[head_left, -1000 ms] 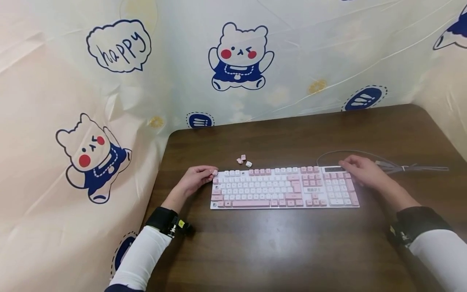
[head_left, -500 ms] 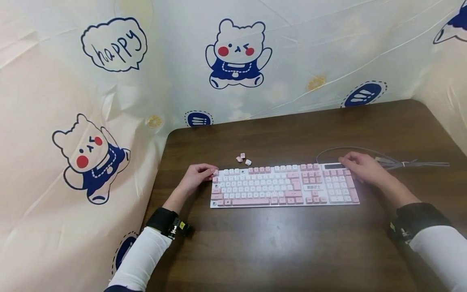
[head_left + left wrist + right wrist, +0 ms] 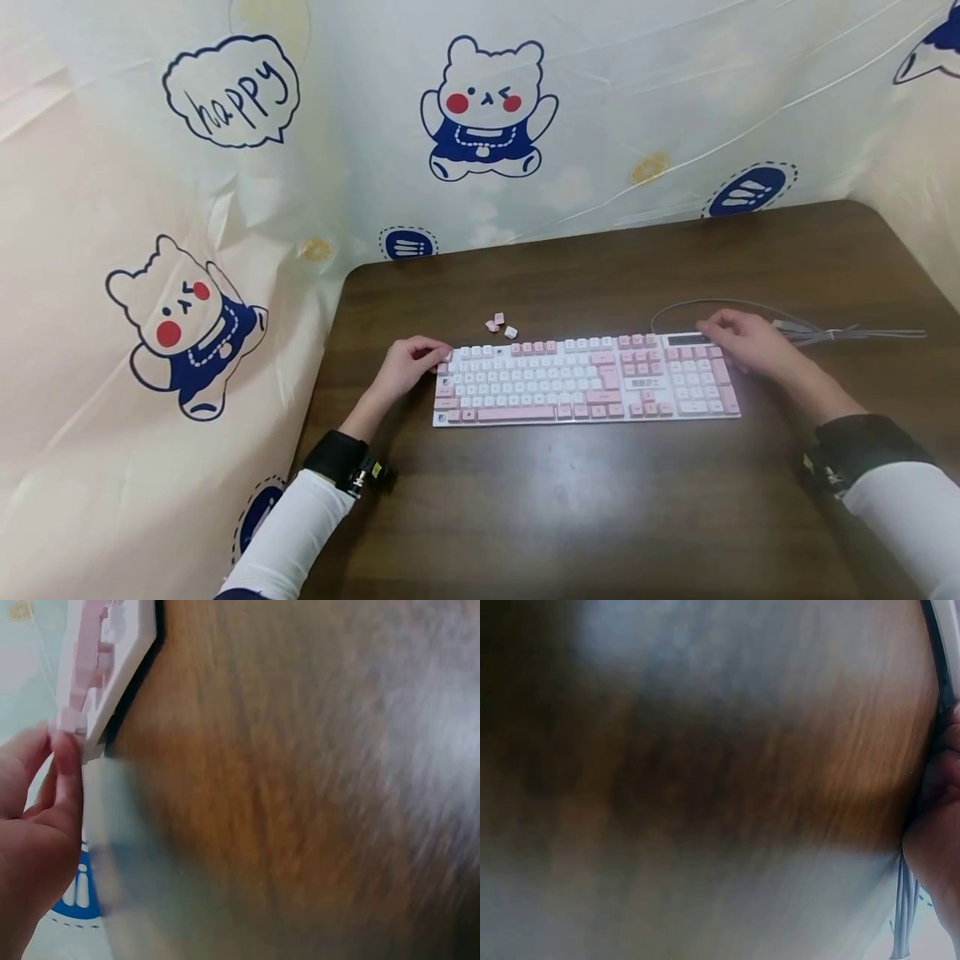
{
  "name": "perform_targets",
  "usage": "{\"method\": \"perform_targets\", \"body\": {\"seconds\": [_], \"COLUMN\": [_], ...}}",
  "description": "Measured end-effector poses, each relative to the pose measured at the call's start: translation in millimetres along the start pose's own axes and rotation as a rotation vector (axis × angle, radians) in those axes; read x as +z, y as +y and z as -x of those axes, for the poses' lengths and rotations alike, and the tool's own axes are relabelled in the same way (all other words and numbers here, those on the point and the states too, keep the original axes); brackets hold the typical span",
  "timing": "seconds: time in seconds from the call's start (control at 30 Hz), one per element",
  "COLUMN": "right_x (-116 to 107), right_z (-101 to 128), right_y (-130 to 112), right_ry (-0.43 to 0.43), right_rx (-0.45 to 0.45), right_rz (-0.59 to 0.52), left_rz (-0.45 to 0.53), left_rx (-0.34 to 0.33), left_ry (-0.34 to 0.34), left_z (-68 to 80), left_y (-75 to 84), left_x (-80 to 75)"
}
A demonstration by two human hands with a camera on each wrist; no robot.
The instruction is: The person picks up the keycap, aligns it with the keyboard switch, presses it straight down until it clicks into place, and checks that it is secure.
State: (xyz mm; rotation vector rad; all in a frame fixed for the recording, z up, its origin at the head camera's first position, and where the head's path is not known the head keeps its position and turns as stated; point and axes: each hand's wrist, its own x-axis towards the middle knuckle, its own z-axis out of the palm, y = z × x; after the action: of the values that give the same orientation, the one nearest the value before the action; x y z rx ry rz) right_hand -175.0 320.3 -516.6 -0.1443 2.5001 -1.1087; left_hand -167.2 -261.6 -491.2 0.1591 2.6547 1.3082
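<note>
A pink and white keyboard (image 3: 525,383) lies on the wooden table. At its far left corner my left hand (image 3: 405,367) pinches a pink corner keycap (image 3: 71,720) between thumb and fingers; the head view shows that key mostly covered by the fingertips. My right hand (image 3: 750,342) grips the far right corner, thumb on top beside the dark panel strip (image 3: 686,339) and fingers curled down the outer side. Only part of the right hand (image 3: 941,817) appears in the right wrist view, against the keyboard's dark lower edge. Behind the keyboard lie several loose keycaps (image 3: 499,318).
A grey cable (image 3: 720,300) loops from the keyboard's back edge and runs in a tied bundle (image 3: 862,334) behind the right hand. Printed cloth (image 3: 360,150) hangs along the table's back and left sides. Each wrist carries a black strap (image 3: 337,458).
The left fingertips have shifted slightly right over the corner keycap, covering more of it. The right hand keeps its grip on the keyboard. The head view has tilted slightly.
</note>
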Motion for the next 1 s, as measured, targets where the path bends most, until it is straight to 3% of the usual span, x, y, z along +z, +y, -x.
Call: {"method": "perform_targets", "body": {"seconds": [0.17, 0.27, 0.6, 0.83, 1.0], "right_x": [0.1, 1.2, -1.0, -0.7, 0.0], "right_z": [2.2, 2.7, -0.3, -0.3, 0.2], "right_y": [-1.7, -2.3, 1.4, 0.1, -0.5], "right_ry": [0.005, -0.002, 0.009, 0.005, 0.01], "right_rx": [0.001, 0.008, 0.0, 0.0, -0.007], "right_rz": [-0.015, -0.017, -0.004, -0.001, 0.007], "left_rz": [0.153, 0.188, 0.173, 0.136, 0.07], "left_rx": [-0.069, -0.097, -0.062, -0.072, -0.048], "left_ry": [0.059, 0.065, 0.116, 0.089, 0.025], "left_z": [-2.1, -1.0, 0.3, 0.2, -0.5], "left_y": [-6.6, -8.5, -5.8, -4.4, -1.4], "left_x": [2.7, 3.6, 5.9, 4.1, 1.2]}}
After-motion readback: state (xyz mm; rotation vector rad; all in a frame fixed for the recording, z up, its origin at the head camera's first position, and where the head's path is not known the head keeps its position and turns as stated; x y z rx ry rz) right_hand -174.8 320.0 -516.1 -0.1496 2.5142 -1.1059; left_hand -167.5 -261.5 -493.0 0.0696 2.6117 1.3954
